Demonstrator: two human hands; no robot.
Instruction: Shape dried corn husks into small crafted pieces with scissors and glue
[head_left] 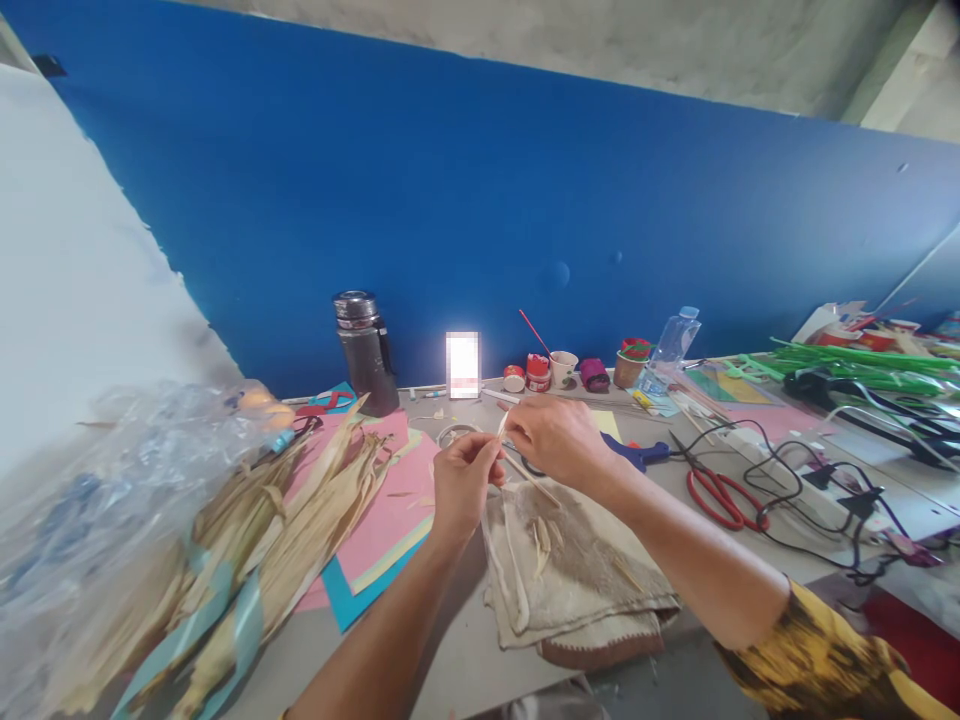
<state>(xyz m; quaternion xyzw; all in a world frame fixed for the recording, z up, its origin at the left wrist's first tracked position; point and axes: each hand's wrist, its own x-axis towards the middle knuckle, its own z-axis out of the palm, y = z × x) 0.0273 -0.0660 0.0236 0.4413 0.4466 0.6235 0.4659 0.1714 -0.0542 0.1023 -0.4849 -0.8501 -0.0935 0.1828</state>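
My left hand (466, 475) and my right hand (559, 435) meet over the middle of the table, fingertips nearly touching. Both are closed in a pinch on a thin pale strip (502, 426), which looks like dried husk; part of it is hidden by the fingers. A slim pale stick (536, 484) slants out below the right hand; I cannot tell whether it is held. Under the hands lies a folded beige cloth (600, 600) with husk scraps (541, 545) on it. Bundles of dried corn husks (319, 520) lie to the left of my left hand.
Pink paper (397, 505), a dark flask (366, 360) and clear plastic bags (97, 500) are on the left. Along the back stand a bright screen (463, 365), a paper cup (563, 371) and a plastic bottle (673, 350). Red-handled scissors (724, 500) and black cables (795, 455) lie right.
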